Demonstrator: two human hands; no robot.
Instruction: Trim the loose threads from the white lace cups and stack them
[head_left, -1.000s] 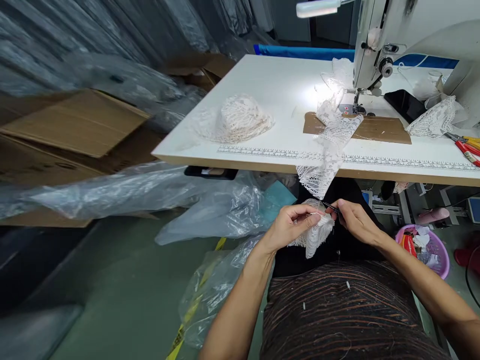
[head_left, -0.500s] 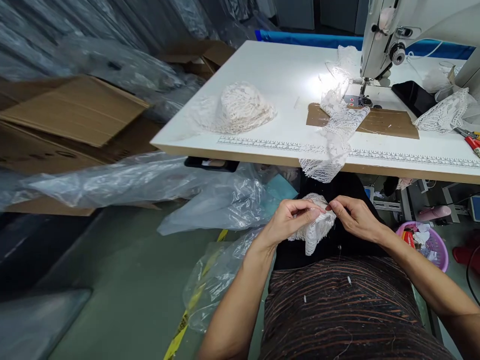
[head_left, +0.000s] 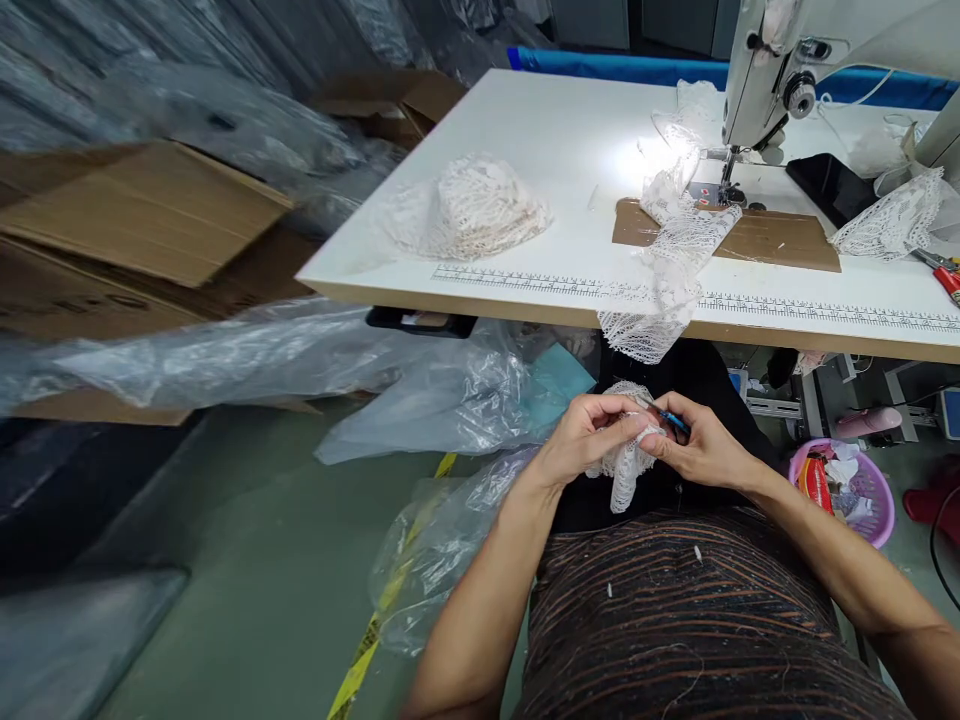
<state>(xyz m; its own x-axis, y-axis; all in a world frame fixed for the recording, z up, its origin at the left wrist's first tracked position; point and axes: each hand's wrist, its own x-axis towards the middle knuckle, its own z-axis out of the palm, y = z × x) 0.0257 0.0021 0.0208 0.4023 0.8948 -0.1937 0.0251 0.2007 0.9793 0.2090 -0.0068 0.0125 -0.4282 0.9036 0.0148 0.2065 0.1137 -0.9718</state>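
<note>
White lace (head_left: pixel 624 470) is bunched over my lap, below the table edge. My left hand (head_left: pixel 596 435) pinches this lace between thumb and fingers. My right hand (head_left: pixel 694 440) is closed around small blue-handled thread snips (head_left: pixel 673 420), partly hidden by the fingers. Their metal tip is at the lace, close to my left fingertips; whether the blades touch it I cannot tell. A longer strip of lace (head_left: pixel 675 270) runs from beside the sewing machine needle over the table's front edge and hangs above my lap.
The sewing machine (head_left: pixel 757 90) stands on the white table (head_left: pixel 570 120), with a lace pile (head_left: pixel 487 210) to the left and a black phone (head_left: pixel 829 190) to the right. Red-handled pliers (head_left: pixel 946 280) lie at the right edge. A pink basket (head_left: pixel 885 500), cardboard boxes (head_left: pixel 150 210) and plastic bags (head_left: pixel 435 410) stand around.
The blue-handled snips now show in my right hand, where a bare pinch was visible before. My right hand has turned in towards the lace. My left hand keeps its hold.
</note>
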